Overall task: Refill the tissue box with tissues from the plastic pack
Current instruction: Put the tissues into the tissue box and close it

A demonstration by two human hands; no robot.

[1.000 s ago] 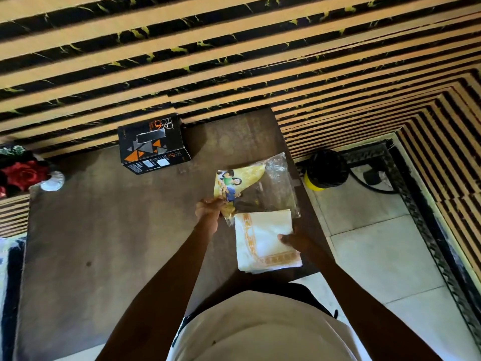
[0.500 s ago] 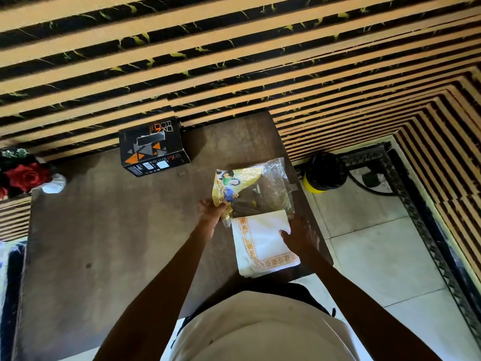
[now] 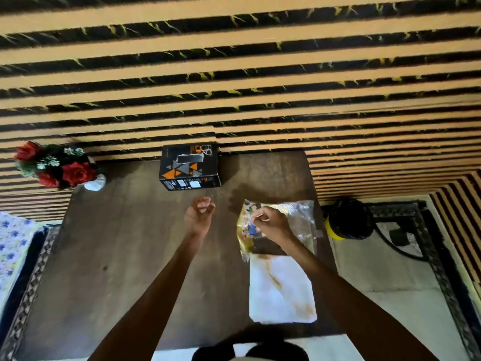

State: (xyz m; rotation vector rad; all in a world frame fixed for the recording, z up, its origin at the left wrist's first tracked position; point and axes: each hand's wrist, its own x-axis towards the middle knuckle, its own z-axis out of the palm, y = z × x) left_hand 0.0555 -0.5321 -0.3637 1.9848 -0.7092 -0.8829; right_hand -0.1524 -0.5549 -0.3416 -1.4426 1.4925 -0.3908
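Observation:
The tissue box (image 3: 190,166), black with orange triangles, stands at the far edge of the dark wooden table (image 3: 117,243), against the striped wall. The plastic pack (image 3: 302,217), clear with a yellow printed side, lies flat at the table's right. A stack of white tissues (image 3: 282,290) with a gold border lies just nearer to me, touching the pack's near end. My right hand (image 3: 268,225) rests over the pack's left part with thumb and fingers pinched on the plastic. My left hand (image 3: 199,214) hovers between pack and box, fingers curled, holding nothing.
A white vase of red flowers (image 3: 59,168) stands at the table's far left corner. On the tiled floor to the right sits a black and yellow round object (image 3: 348,220) with a cable. A flowered cloth (image 3: 13,243) lies at the left edge.
My left hand let go of the pack and moved up toward the box. My right hand left the tissue stack and moved onto the pack. The tissues now lie fully outside the pack.

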